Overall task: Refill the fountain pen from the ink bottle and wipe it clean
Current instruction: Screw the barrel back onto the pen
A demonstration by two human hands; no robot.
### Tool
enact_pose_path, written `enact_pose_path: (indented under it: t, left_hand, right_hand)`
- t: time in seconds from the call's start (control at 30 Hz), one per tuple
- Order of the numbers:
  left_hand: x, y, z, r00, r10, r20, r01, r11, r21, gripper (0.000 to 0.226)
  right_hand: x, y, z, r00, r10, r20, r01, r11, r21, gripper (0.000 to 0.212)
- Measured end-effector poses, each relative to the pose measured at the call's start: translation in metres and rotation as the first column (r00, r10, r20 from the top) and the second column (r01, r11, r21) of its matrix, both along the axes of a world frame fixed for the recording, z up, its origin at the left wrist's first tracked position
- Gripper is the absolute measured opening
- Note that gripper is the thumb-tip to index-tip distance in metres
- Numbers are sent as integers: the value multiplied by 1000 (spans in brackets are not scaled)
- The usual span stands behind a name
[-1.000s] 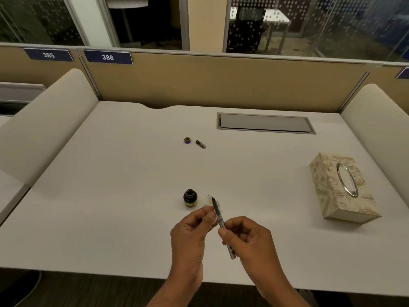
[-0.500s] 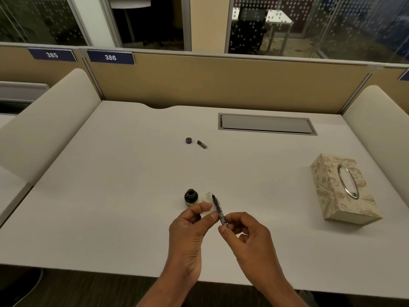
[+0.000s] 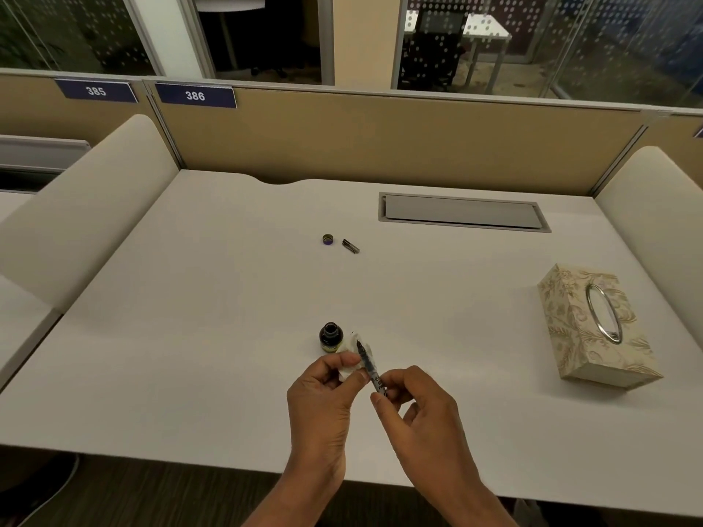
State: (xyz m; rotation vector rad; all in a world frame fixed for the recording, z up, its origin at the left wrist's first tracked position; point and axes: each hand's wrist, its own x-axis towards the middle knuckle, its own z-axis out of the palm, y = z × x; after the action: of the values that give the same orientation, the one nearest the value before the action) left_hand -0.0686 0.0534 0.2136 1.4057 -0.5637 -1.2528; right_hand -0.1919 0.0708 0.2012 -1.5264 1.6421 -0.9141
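Compared with a moment ago, the pen [image 3: 369, 368] has slid lower into the right hand [image 3: 416, 407], so less of it shows. I judge the wiping is going on. The left hand [image 3: 327, 389] pinches a white tissue [image 3: 348, 368] against the pen, above the table [image 3: 190, 336]. The open ink bottle [image 3: 331, 337] stands just behind.

You are working on a smooth, matt white desk [image 3: 190, 336]. The ink bottle [image 3: 330, 336] near your hands is showing dark, glossy glass. The pen [image 3: 371, 368] is looking like dark, shiny plastic, and the tissue [image 3: 349, 368] against it is looking soft, white and matt. At the right, the tissue box [image 3: 570, 336] is showing a patterned, paper-like skin with a gleaming metal ring [image 3: 604, 313].
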Motion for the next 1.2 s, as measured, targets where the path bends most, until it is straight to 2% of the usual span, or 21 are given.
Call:
enact_pose_path:
  t: [0.4, 0.63, 0.9, 1.2]
  left_hand:
    - [10, 1, -20, 998, 60, 33, -61, 998, 30, 23]
    - [15, -1, -36, 994, 92, 60, -95, 994, 50, 21]
    - [22, -2, -60, 989, 93, 119, -100, 994, 53, 19]
    - [32, 0, -83, 983, 77, 164, -86, 995, 47, 18]
  right_hand:
    - [2, 1, -10, 998, 52, 30, -52, 999, -5, 13]
    - [1, -14, -39, 999, -35, -5, 35, 999, 0, 16]
    - [9, -53, -102, 976, -92, -197, 98, 995, 22, 24]
    - [17, -87, -144, 944, -144, -296, 168, 984, 60, 15]
